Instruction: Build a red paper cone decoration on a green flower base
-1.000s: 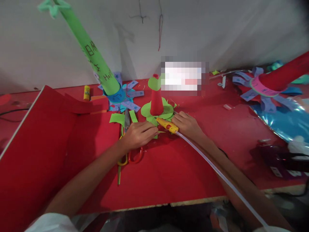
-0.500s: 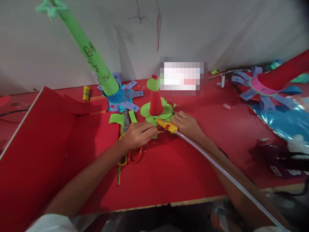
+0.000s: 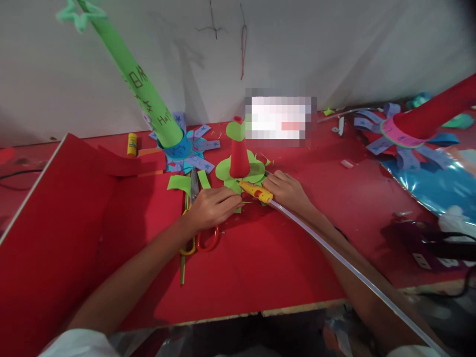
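Observation:
A yellow hot glue gun, a long clear glue stick running out of its back, lies in my right hand, whose fingers are curled around it. Its nozzle points at the green petal base of a red paper cone with a green top. My left hand is closed at the base's front edge, pinching a green paper petal; its fingertips partly hide the paper. Beneath my left wrist lie scissors with red and yellow handles. Green paper scraps lie beside the blades.
A tall green paper tube with writing stands behind left, near a yellow glue stick tube. At right are a red tube and blue foil. A folded red sheet rises on the left.
Both hands, the glue gun and the paper cone stay almost where they were. Only a slight shift of the view shows.

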### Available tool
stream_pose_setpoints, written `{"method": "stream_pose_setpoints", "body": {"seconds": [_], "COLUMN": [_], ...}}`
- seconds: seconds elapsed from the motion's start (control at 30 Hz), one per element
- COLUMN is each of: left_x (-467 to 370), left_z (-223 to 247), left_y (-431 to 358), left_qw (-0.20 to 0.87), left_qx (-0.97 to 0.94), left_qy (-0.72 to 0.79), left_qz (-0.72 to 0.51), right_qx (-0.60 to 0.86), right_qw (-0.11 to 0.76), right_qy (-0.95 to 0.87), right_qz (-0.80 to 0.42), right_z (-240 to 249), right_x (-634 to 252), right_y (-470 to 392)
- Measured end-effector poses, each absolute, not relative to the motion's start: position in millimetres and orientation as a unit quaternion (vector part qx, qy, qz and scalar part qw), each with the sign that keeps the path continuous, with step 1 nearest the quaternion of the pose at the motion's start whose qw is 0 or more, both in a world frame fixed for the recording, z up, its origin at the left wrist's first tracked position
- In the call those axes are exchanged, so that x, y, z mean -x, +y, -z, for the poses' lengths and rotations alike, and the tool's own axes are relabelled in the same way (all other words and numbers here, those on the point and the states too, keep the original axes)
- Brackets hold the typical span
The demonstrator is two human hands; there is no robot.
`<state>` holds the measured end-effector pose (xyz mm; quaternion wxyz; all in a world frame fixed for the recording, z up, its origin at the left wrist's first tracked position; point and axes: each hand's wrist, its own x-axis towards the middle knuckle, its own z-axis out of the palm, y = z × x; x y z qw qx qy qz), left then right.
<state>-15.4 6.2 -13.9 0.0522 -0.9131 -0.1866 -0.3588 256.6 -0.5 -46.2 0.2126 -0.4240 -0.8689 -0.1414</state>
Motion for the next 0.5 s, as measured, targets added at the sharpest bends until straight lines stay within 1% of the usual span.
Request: {"method": "stream_pose_setpoints", "body": {"seconds": [0.3,0.5], "left_x": [17.3,16.9], "left_z": [17.5,15.6], "left_y": [6.3,6.0], "left_qw": [0.058,0.05], "left_qx": [0.914,0.914], "left_qy": [-0.193,-0.196], "left_qz": [0.351,0.351], "right_qx": [0.421,0.417], "right_qw": [0.205,0.192], "right_qy": [-0.87,-0.88], "right_qz": [0.153,0.125], "right_z": [45.3,43.3], "right_x": [-259.8,-266.6], "right_y": [0.1,-0.6]}}
